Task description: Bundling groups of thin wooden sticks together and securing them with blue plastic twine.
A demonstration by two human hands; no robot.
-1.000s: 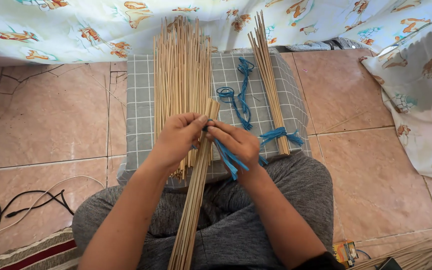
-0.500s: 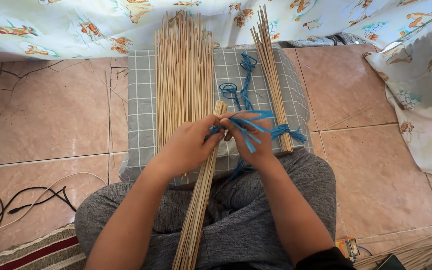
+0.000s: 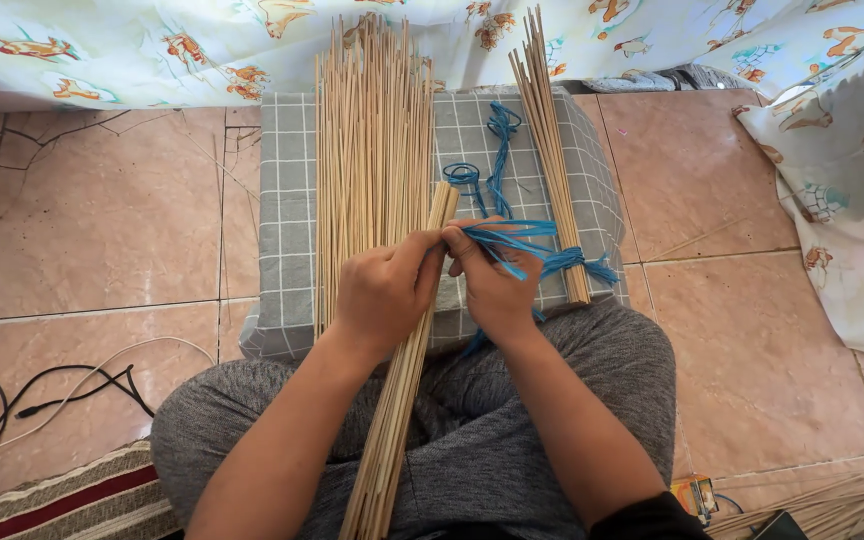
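My left hand (image 3: 384, 292) grips a thin bundle of pale sticks (image 3: 399, 400) that runs from my lap up to the grey checked cushion (image 3: 287, 240). My right hand (image 3: 494, 280) holds blue string (image 3: 512, 240) against the top of that bundle, its ends trailing to the right. A large loose pile of the same sticks (image 3: 367, 140) lies on the cushion just beyond my left hand. A smaller tied bundle (image 3: 552, 150) lies to the right, bound with blue string near its lower end.
More blue string (image 3: 487, 160) lies coiled on the cushion between the stick piles. Patterned cloth (image 3: 832, 160) drapes at the top and right. Cables (image 3: 62, 385) cross the pink floor tiles at left. A striped mat (image 3: 62, 500) sits at bottom left, more sticks (image 3: 812, 505) at bottom right.
Both hands have shifted slightly up the bundle. The blue string, which hung down below my right hand, now stretches out to the right from my fingers.
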